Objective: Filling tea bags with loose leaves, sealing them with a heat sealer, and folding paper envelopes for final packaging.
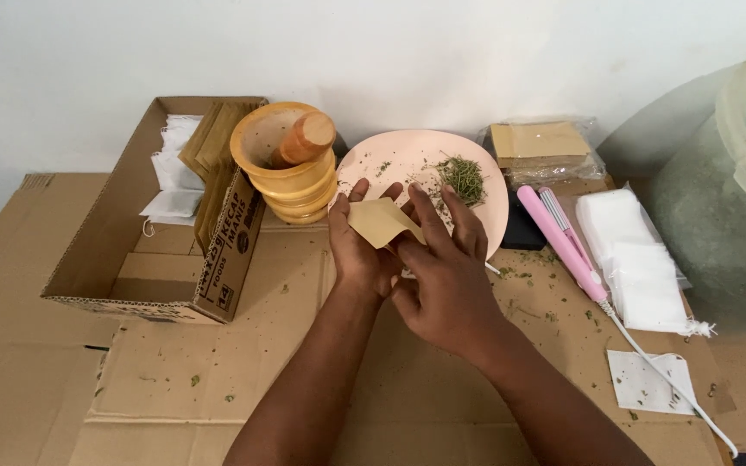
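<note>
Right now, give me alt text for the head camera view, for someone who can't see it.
Two hands, left hand and right hand, hold a small tan paper sachet over flattened cardboard. Behind them sit a pink plate with dried green herbs, a wooden mortar and pestle, an open cardboard box and a pink corded sealer.

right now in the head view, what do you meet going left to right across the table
open cardboard box → wooden mortar with pestle → tan paper pouch held in both hands → pink sealing tool → stack of white bags → big translucent tub
</note>
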